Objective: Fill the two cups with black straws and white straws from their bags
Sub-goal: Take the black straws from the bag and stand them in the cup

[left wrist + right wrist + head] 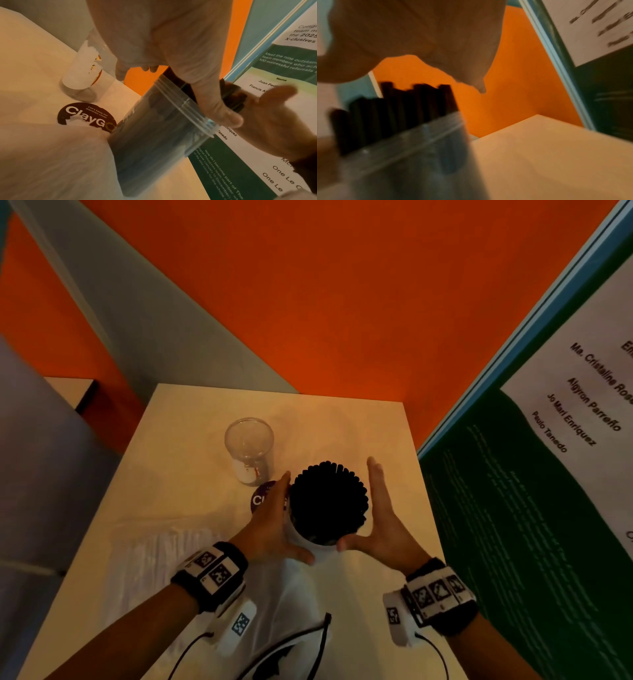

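Note:
A clear cup (308, 539) packed with black straws (329, 501) stands at the middle of the table. My left hand (274, 518) lies flat against its left side, fingers straight, thumb across the near wall by the rim (214, 108). My right hand (380, 515) stands open just right of the cup, fingers straight, thumb near the rim. A second clear cup (249, 446), holding no straws, stands behind and to the left. The bag of white straws (161, 559) lies at the left. The right wrist view is blurred and shows the straw tops (393, 112) above the cup wall (419, 162).
A limp translucent plastic bag (291, 587) lies in front of the filled cup. A round dark sticker (85, 116) sits on the table (376, 433) between the cups. A green and white poster board (531, 508) stands along the right edge. Orange wall behind.

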Motion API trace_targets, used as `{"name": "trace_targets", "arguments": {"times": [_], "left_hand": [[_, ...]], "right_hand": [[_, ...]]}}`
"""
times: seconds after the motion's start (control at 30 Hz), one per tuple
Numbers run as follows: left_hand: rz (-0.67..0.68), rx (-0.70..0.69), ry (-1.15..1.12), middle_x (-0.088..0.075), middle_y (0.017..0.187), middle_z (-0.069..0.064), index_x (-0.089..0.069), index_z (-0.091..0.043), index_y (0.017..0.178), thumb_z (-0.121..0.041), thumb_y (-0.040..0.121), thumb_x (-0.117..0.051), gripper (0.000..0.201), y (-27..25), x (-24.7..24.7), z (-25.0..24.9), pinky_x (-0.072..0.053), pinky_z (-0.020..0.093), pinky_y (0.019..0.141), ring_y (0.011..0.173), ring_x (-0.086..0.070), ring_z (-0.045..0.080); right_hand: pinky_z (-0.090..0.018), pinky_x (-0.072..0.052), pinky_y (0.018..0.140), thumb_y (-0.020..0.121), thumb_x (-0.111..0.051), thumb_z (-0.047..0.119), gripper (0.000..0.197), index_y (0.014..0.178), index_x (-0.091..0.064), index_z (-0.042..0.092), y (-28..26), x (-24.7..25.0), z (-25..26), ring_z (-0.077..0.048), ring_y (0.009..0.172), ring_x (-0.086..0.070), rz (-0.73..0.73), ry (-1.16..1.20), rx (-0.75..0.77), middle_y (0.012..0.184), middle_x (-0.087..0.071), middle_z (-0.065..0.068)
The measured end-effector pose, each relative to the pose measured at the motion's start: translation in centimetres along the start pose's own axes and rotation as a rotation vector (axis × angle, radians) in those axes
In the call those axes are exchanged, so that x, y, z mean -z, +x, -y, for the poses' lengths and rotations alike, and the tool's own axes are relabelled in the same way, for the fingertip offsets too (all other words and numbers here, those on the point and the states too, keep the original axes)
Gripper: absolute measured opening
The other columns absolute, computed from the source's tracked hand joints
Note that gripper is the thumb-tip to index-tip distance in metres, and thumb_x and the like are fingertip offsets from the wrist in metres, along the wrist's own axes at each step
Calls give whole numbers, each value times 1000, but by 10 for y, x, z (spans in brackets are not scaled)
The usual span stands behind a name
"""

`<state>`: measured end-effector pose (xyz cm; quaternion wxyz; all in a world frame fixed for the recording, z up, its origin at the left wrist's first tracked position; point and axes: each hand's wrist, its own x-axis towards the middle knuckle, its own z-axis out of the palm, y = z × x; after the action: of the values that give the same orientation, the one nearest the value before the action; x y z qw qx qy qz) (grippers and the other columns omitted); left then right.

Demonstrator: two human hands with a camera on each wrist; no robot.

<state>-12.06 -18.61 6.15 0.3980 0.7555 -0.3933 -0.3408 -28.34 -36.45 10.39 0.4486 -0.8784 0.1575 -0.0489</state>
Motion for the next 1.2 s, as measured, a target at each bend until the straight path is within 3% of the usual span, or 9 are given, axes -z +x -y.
{"name": "trace_targets", "arguments": {"times": [0.13,0.23,0.4,0.57,0.7,0.83,1.0,1.1,1.2], "left_hand": [[76,-31,-61,-2,148,-27,21,-63,128,-50,37,-93,147,16,-1,-4,-18,33,116,142,-6,2],[99,-85,-132,-14,145,-34,14,-59,133,-38,42,-94,144,26,-2,-13,-25,14,110,139,-16,-10],[15,-87,-251,-37,133,-33,-17,-50,134,-26,55,-93,112,30,11,-11,-38,9,97,126,-37,-12],[114,-31,-249,-23,135,-38,-2,-44,144,-18,51,-94,134,27,16,-1,-35,-2,90,119,-27,-30],[136,-87,-172,-25,135,-46,-2,-58,137,-29,48,-95,132,31,8,-11,-33,1,96,129,-24,-20],[35,-77,-250,-30,134,-42,-7,-59,135,-30,49,-95,125,39,12,-14,-35,4,96,127,-33,-17],[128,-64,-181,-15,136,-40,7,-64,130,-25,52,-93,133,37,12,-4,-27,-5,93,121,-19,-32],[153,-8,-187,-11,140,-35,14,-62,131,-18,52,-93,140,30,11,-4,-27,8,102,131,-16,-19],[75,65,-213,-7,148,-19,14,-40,145,-24,51,-94,143,12,17,-4,-25,28,110,139,-13,1]], "right_hand": [[-44,-9,122,55,-90,38,145,145,24,34,10,-3,-12,-9,148,8,178,112,-132,158,14,13],[-12,-27,111,55,-93,18,139,146,11,34,26,-10,-10,-1,143,-18,144,221,-115,156,-12,12],[0,-35,94,62,-89,24,109,144,-19,35,30,-8,-15,19,123,-37,42,301,-82,129,-37,43],[-3,-33,100,58,-91,21,132,144,4,50,29,-8,-28,22,130,-26,103,345,-142,139,-21,46],[-15,-36,105,55,-91,17,126,143,-5,44,34,-12,-21,9,136,-29,148,297,-100,146,-26,29],[-8,-38,99,59,-89,26,110,141,-17,40,37,-6,-18,10,129,-38,33,348,-103,138,-35,34],[3,-31,96,61,-90,22,133,150,8,35,37,-10,-24,25,128,-22,145,318,-174,146,-13,34],[-10,-26,107,61,-88,24,131,151,7,31,32,-11,-25,5,141,-17,162,282,-205,156,-11,20],[-20,-18,113,59,-83,46,132,151,10,30,18,-4,-27,2,141,-8,156,219,-301,156,0,20]]}}
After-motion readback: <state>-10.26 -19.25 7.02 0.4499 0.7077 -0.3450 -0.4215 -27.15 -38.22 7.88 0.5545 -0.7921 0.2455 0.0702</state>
